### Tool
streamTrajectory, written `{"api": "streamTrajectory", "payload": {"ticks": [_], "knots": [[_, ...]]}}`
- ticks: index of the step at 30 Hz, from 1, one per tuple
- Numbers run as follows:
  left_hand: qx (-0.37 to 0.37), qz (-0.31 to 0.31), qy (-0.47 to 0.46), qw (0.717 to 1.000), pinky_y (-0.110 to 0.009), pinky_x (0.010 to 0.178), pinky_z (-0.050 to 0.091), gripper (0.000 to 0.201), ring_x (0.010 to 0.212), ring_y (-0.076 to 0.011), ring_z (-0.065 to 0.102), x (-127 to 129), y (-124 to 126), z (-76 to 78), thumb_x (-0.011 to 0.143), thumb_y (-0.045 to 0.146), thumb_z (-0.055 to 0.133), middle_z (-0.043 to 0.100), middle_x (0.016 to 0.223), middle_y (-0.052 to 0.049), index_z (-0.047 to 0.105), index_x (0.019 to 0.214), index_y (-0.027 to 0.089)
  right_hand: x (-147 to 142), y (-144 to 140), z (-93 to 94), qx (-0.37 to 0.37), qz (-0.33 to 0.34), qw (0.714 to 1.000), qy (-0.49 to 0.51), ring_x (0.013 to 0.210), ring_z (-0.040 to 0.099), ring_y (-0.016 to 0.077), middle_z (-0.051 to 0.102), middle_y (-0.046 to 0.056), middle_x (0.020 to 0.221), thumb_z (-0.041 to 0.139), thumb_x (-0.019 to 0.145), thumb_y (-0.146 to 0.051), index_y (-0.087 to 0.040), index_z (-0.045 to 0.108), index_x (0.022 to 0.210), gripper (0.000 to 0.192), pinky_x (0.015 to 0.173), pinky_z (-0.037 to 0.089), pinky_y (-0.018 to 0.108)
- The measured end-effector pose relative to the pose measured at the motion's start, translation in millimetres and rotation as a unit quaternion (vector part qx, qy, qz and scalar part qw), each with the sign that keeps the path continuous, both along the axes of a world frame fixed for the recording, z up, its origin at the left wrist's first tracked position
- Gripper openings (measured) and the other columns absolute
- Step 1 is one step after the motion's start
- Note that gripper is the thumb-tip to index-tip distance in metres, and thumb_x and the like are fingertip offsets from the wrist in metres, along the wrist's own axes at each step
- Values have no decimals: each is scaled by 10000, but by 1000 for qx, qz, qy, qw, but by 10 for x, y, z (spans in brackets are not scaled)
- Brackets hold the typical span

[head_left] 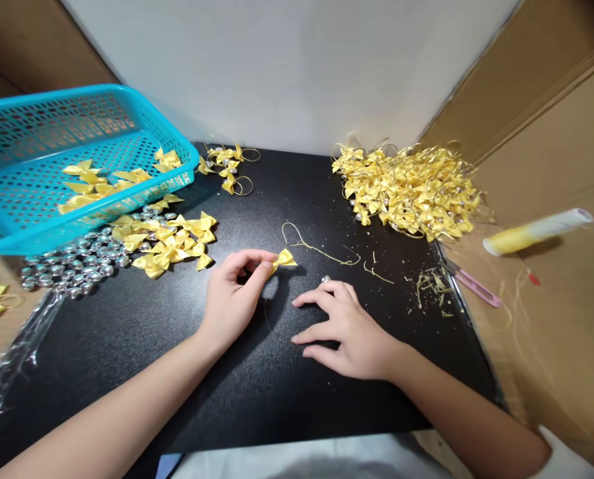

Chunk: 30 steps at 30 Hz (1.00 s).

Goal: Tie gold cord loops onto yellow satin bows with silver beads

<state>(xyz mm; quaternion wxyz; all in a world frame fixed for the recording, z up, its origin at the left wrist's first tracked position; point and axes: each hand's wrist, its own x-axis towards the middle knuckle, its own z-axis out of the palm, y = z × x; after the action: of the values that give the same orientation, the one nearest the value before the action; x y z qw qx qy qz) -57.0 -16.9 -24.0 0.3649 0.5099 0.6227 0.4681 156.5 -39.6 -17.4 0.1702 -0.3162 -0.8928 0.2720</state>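
My left hand pinches a small yellow satin bow between thumb and forefinger, just above the black mat. My right hand rests on the mat with its fingers spread, and the fingertips touch a small silver bead. A thin gold thread lies loose on the mat just beyond both hands. A faint loop of thread curves on the mat between my hands.
A blue plastic basket with a few bows tilts at the left. Loose yellow bows and silver beads lie beside it. A big heap of finished bows sits far right. A thread spool and pink snips lie right.
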Motion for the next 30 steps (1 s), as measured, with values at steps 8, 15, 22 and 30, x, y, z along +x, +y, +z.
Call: {"api": "streamTrajectory", "payload": {"ticks": [8, 15, 22, 30], "knots": [[48, -114, 223, 967, -373, 814, 439, 194, 846, -221, 582, 8, 15, 46, 834, 278, 599, 751, 885, -45, 747, 937, 208, 94, 124, 46, 33, -31, 999, 2, 1141, 449, 253, 659, 34, 1159, 708, 815, -291, -237, 725, 802, 57, 989, 348, 464], [95, -123, 264, 952, -418, 850, 408, 192, 937, -251, 597, 10, 16, 54, 863, 258, 564, 730, 1005, -77, 712, 971, 202, 117, 222, 43, 107, -253, 958, 83, 924, 550, 225, 680, 41, 902, 681, 805, -217, -232, 702, 827, 34, 861, 427, 429], [119, -176, 305, 928, -448, 893, 374, 185, 1016, -276, 564, 47, -30, 50, 855, 251, 579, 695, 1091, -86, 697, 992, 213, 132, 270, -57, 91, -257, 962, 25, 1033, 522, 250, 659, 56, 1066, 619, 866, -216, -261, 704, 1006, 170, 892, 408, 456], [186, -343, 312, 867, -383, 776, 333, 292, 859, -235, 554, 137, -188, 100, 776, 478, 690, 667, 891, -52, 704, 915, 222, 141, 315, -11, 110, -327, 935, 85, 928, 567, 229, 674, 42, 916, 614, 841, -196, -225, 699, 811, 94, 847, 437, 414]]}}
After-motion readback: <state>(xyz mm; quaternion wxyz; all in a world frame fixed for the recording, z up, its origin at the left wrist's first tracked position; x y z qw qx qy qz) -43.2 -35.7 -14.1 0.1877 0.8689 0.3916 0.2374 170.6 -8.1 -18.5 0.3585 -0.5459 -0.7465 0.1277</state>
